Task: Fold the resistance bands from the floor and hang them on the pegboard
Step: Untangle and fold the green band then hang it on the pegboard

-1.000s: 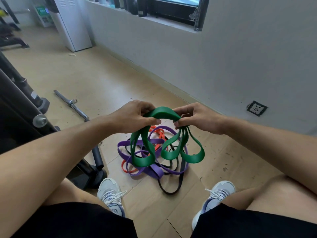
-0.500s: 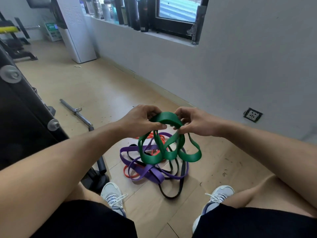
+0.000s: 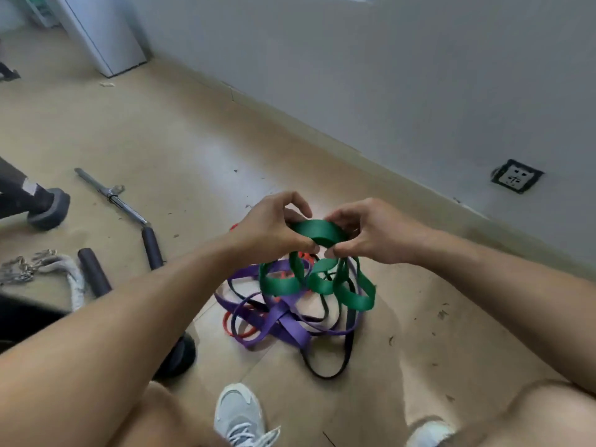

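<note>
A green resistance band [image 3: 317,233] is gathered into several loops that hang between my hands above the floor. My left hand [image 3: 274,227] pinches the left end of its top fold. My right hand [image 3: 371,232] pinches the right end, thumbs nearly touching. Below them on the wooden floor lies a tangle of bands: a purple band [image 3: 283,321], an orange band [image 3: 238,330] and a thin black band [image 3: 335,366]. No pegboard is in view.
A metal bar with black grips [image 3: 129,211] and a rope handle with chain [image 3: 48,269] lie on the floor at left. A black machine foot [image 3: 48,208] stands further left. The grey wall with a socket [image 3: 516,180] runs along the right. My shoes [image 3: 240,414] are below.
My hands have drawn closer together, bunching the green band's loops tighter. The view has tilted down and shifted left, so the window is out of sight.
</note>
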The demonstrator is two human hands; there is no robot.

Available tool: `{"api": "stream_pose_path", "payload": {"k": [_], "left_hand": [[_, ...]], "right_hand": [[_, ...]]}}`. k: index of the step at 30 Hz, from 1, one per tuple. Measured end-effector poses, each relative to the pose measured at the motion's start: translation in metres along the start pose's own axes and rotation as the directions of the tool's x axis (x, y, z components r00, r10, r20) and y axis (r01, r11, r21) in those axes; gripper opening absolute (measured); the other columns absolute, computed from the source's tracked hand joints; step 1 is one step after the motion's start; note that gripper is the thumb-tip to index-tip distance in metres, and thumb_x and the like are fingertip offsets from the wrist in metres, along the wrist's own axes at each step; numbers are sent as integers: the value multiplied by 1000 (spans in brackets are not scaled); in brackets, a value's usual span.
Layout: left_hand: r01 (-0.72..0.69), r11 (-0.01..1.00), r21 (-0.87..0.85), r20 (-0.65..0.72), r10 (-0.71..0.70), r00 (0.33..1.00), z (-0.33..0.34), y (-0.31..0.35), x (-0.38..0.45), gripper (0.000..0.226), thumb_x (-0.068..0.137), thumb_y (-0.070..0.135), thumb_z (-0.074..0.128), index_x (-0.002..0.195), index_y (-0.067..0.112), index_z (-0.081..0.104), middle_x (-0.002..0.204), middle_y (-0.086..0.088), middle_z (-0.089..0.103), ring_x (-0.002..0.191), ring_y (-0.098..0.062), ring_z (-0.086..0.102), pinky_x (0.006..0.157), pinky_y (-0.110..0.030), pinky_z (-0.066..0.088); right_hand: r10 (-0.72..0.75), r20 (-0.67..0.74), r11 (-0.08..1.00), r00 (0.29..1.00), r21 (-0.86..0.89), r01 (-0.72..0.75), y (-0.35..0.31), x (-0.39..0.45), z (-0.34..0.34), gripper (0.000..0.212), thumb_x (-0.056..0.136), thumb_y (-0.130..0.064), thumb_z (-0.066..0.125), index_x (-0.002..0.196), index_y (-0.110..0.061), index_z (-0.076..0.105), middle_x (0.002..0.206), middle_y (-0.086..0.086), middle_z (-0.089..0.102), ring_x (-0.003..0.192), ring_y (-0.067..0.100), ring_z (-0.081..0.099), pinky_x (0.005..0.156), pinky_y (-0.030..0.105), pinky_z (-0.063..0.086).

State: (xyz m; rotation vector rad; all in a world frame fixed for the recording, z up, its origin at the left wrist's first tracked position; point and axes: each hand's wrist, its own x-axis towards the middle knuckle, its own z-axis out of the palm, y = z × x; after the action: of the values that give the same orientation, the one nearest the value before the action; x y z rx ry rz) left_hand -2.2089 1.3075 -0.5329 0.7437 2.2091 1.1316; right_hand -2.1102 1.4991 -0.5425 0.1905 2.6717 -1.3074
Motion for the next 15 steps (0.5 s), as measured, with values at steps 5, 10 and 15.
{"api": "stream_pose_path", "payload": {"k": [5,10,15], "left_hand": [[183,983,-24,47,-182,982,37,-15,67,48,65,4,89,96,20,56,95,-5,76,70,-20,70,56,-26,57],[186,983,0,126,-185,975,40,31,78,47,56,38,83,88,38,49,87,7,75,77,-19,72,74,-45,60],[123,985,117,259,-150,954,-7,160,51,40,72,29,83,93,32,48,88,8,72,70,-8,66,63,-32,55]], "right_hand": [[136,10,989,991,-63,-135,54,39,-10,39,77,-20,83,116,-24,76,101,-7,79,94,8,73,91,37,58],[242,33,970,970,25,-243,41,19,-66,44,68,-36,73,111,-31,77,103,-14,78,99,3,72,96,40,57],[343,77,930,936,110,-350,-49,-42,-155,38,77,-21,71,113,-34,74,106,-18,76,105,1,70,102,39,54]]}}
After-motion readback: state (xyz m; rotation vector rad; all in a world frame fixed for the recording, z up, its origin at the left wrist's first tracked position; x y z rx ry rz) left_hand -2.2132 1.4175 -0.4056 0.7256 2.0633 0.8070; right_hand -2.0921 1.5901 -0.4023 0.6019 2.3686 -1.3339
